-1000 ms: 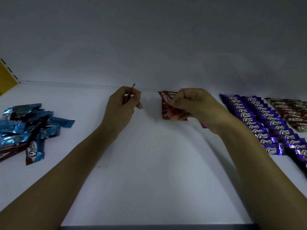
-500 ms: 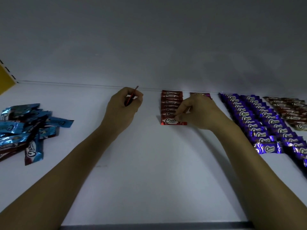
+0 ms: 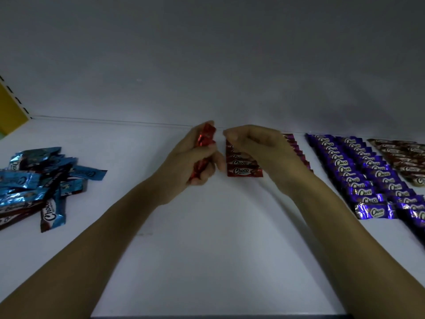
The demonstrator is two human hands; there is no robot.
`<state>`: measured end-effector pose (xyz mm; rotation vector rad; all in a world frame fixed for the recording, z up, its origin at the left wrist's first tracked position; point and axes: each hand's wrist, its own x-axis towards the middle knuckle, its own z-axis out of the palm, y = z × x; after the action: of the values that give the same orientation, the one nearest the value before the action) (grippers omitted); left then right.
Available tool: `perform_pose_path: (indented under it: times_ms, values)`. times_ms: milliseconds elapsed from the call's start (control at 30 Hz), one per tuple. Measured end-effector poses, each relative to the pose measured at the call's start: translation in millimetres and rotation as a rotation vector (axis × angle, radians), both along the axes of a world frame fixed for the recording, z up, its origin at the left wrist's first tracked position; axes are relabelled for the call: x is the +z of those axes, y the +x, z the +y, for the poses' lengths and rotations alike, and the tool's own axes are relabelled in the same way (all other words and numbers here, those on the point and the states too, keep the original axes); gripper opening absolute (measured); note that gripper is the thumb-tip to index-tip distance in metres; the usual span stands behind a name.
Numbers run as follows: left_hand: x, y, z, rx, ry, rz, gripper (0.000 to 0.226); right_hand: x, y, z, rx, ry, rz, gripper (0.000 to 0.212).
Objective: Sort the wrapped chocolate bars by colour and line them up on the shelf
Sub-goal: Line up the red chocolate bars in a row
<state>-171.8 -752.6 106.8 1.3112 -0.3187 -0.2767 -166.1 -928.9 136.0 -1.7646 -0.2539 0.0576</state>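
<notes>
Left hand [image 3: 195, 162] grips shiny red bars [image 3: 204, 140]; right hand [image 3: 259, 149] curls over the red row [image 3: 243, 170], its hold unclear.

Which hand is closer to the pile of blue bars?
Left. The left hand, gripping red bars, is right of the blue pile; the right hand is farther right, at the red row.
</notes>
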Motion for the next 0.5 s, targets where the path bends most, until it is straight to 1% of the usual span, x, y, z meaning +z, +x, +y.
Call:
perform_pose_path:
  times_ms: [33, 67, 133, 200, 267, 333, 433, 500]
  values:
    - [0.0, -0.9, -0.9, -0.097, -0.039, 0.03, 0.04, -0.5, -2.2, 4.9, 0.075, 0.059, 0.034, 0.017]
    - [-0.9, -0.8, -1.1, -0.17, -0.047, 0.042, 0.04, -2.1, -3.7, 8.6, 0.124, 0.084, 0.05, 0.019]
    - [-1.7, -0.8, -0.7, -0.234, -0.033, 0.059, 0.04, -3.8, -4.2, 12.2, 0.103, 0.108, 0.069, 0.012]
    - [-1.1, -0.1, 1.4, -0.232, -0.011, 0.072, 0.039, -2.6, -3.5, 11.2, -0.025, 0.152, 0.096, 0.018]
    - [-0.3, 0.6, 3.3, -0.198, 0.023, 0.072, 0.036, -0.7, -3.0, 7.9, -0.107, 0.188, 0.106, 0.021]
    - [0.4, 1.3, 4.2, -0.156, 0.028, 0.093, 0.038, 0.8, -3.3, 6.6, -0.121, 0.196, 0.118, 0.019]
    - [1.7, 1.2, 3.1, -0.136, -0.015, 0.117, 0.042, 0.5, -3.2, 8.5, -0.119, 0.249, 0.158, 0.018]
    - [1.5, 2.9, 3.6, -0.063, -0.047, 0.142, 0.039, 1.4, -2.8, 9.5, -0.12, 0.311, 0.194, 0.018]
